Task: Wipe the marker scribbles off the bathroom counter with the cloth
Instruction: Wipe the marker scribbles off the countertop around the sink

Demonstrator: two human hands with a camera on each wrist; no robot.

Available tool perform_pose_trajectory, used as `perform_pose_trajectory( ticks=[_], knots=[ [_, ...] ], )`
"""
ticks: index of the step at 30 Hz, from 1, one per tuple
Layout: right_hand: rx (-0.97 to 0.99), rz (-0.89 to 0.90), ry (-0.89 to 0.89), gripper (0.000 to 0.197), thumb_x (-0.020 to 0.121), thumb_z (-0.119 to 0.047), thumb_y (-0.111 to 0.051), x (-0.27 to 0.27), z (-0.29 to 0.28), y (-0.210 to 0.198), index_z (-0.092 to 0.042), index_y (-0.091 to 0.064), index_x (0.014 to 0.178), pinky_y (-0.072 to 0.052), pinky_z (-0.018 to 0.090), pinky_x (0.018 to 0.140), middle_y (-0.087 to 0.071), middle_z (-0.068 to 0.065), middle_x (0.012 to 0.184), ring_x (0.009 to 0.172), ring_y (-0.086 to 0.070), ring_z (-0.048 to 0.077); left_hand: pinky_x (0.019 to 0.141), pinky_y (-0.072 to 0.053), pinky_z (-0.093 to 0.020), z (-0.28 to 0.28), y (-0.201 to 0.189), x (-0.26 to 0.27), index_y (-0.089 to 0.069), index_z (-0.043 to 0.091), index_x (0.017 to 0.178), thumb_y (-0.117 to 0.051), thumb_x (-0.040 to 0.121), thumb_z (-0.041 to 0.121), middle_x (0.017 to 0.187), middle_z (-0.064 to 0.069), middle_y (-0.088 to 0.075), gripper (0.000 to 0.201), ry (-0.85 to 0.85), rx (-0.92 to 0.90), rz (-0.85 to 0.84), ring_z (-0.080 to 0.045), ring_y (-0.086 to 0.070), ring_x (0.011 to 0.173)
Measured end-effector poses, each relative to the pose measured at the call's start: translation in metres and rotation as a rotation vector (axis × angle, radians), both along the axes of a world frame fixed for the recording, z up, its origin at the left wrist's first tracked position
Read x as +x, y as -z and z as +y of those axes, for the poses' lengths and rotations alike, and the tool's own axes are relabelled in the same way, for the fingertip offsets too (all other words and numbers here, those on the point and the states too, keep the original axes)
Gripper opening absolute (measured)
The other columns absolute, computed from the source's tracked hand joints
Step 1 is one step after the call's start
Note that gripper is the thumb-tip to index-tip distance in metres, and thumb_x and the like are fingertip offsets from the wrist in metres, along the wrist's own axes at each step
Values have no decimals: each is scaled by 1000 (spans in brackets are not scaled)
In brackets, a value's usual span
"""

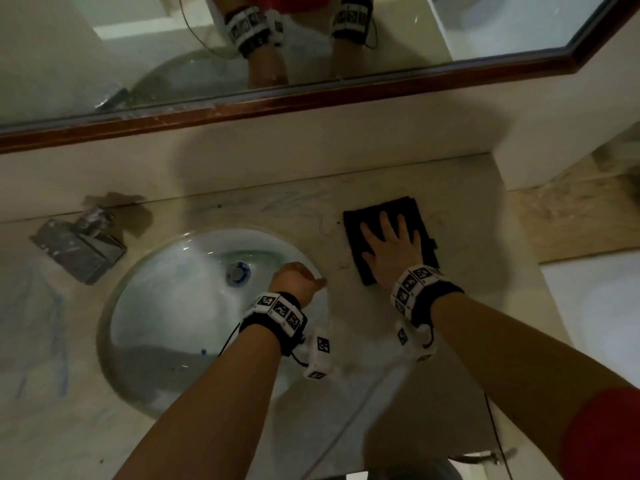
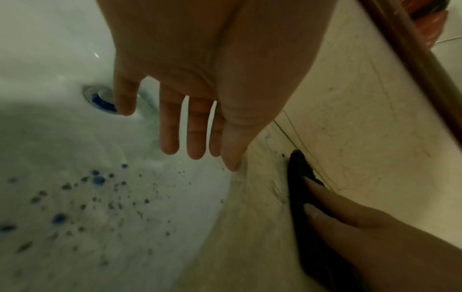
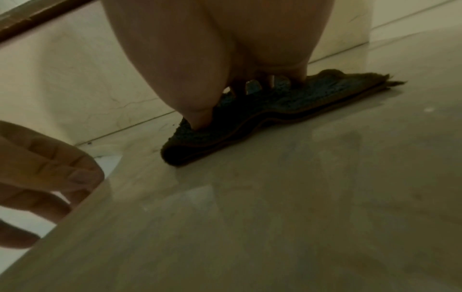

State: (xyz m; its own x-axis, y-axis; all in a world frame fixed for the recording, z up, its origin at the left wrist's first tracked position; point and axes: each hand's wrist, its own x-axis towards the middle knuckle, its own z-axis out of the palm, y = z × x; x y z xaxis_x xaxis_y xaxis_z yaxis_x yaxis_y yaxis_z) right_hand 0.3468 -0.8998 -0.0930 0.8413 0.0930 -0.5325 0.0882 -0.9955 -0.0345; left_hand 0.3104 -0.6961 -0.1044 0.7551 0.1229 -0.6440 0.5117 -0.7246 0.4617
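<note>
Bathroom counter (image 1: 408, 334), right hand (image 1: 391, 249) flat on the dark cloth (image 1: 412, 216).
Fingers spread and straight, pressing the folded cloth down near the counter's back edge, right of the sink (image 1: 166, 306). Faint blue scribbles (image 1: 287, 202) lie along the back edge. Left hand (image 1: 294, 278) hangs over the sink's right rim, fingers relaxed, holding nothing.

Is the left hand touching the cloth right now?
No, the left hand hangs over the sink rim, apart from the cloth, which only the right hand presses flat on the counter.
</note>
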Motion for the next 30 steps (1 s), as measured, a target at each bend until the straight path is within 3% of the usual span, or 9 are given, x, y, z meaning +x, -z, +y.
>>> perform_pose_trajectory(
  ticks=[3,6,8,12,16,20,25,30],
  knots=[
    [-17,0,16,61,101,-50,-27,-14,21,-1,-41,5,152,-6,58,118,16,-1,162,148,11,34,84,-50,-30,29,-1,-1,-62,12,109,-63,91,26,117,-8,-62,23,-10,-7,-68,-27,-60,102],
    [-16,13,8,60,102,-49,-27,-28,42,-4,-41,5,152,-6,58,118,17,-1,162,148,12,33,90,-47,-32,61,-6,6,-55,19,127,-55,93,17,132,-10,-51,34,18,61,-123,-30,-56,110],
    [-7,15,-7,60,101,-50,-27,-34,54,-4,-42,5,152,-6,57,118,17,-2,162,148,12,33,102,-42,-41,79,-9,16,-48,27,135,-50,92,14,141,-7,-41,45,27,142,-135,-32,-45,123],
    [20,3,-28,58,101,-49,-27,-42,65,-1,-44,2,151,-4,57,118,14,-3,162,148,12,32,112,-28,-51,98,-12,32,-31,34,147,-46,91,17,158,-2,-16,60,146,245,-199,-32,-17,143],
    [53,-14,-21,59,100,-49,-29,-38,67,2,-45,0,151,-1,59,118,14,-3,162,148,14,32,115,-17,-54,106,-3,41,-25,37,150,-48,92,23,160,-1,-9,64,239,341,-231,-29,-7,146],
    [10,21,-20,59,101,-50,-25,2,82,4,-44,6,151,2,57,118,20,-4,161,147,18,31,112,-19,-56,109,4,38,-29,38,148,-51,88,23,158,-2,-15,65,260,390,-300,-29,-13,143],
    [22,1,-26,61,100,-50,-29,50,98,6,-43,2,152,-2,58,118,16,-4,162,148,13,32,113,-16,-58,109,-3,40,-24,42,149,-48,87,19,158,0,-11,70,278,387,-230,-27,-8,145],
    [6,41,-160,58,101,-48,-29,18,88,0,-45,1,151,-3,54,119,15,-7,162,148,12,29,113,-15,-60,112,-12,44,-24,42,149,-49,86,17,158,0,-11,73,297,366,-186,-27,-8,145]
  ],
)
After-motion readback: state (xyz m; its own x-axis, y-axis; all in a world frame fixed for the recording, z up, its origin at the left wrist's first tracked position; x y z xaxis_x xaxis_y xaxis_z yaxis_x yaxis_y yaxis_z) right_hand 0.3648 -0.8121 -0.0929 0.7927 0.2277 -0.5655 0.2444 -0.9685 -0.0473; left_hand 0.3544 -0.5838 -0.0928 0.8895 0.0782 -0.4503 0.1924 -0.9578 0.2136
